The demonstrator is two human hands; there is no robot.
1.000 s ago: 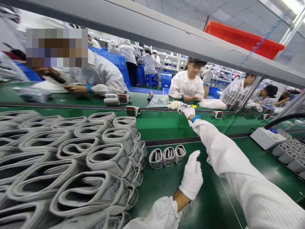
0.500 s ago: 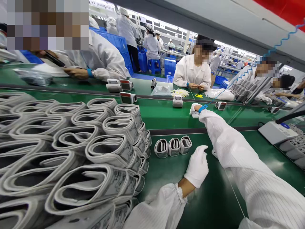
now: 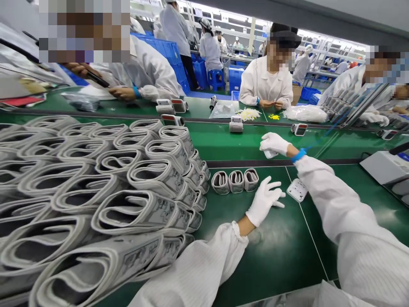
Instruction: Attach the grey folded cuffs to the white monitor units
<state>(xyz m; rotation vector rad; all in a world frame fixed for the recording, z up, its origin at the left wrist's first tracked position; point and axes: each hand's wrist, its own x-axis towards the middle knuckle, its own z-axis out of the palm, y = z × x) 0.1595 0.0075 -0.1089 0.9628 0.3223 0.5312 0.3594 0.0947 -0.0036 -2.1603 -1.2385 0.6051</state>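
Observation:
My gloved right hand (image 3: pixel 275 144) is over the green belt, its fingers wrapped round a white wrist blood pressure monitor (image 3: pixel 271 154) that shows only in part below them. My gloved left hand (image 3: pixel 265 200) hovers above the green work surface with its fingers spread and nothing in them. Just beyond it, three rolled grey cuffs (image 3: pixel 236 182) stand in a row. To its right a white monitor body (image 3: pixel 297 189) lies flat, small dark slots showing on its upper face. The large stack of rolled grey cuffs (image 3: pixel 150 209) fills the left side.
Several monitors, one a grey-and-white monitor (image 3: pixel 236 124), sit along the green belt (image 3: pixel 204 145). Across it, a co-worker (image 3: pixel 266 83) handles small pieces beside a white pile (image 3: pixel 247 114). Another person's sleeve (image 3: pixel 156 68) is at the upper left. A grey box (image 3: pixel 383 168) stands at right.
My right hand has drawn back slightly from the belt's far side with the white monitor. My left hand's fingers have spread. The flat monitor body has come out from behind my right sleeve.

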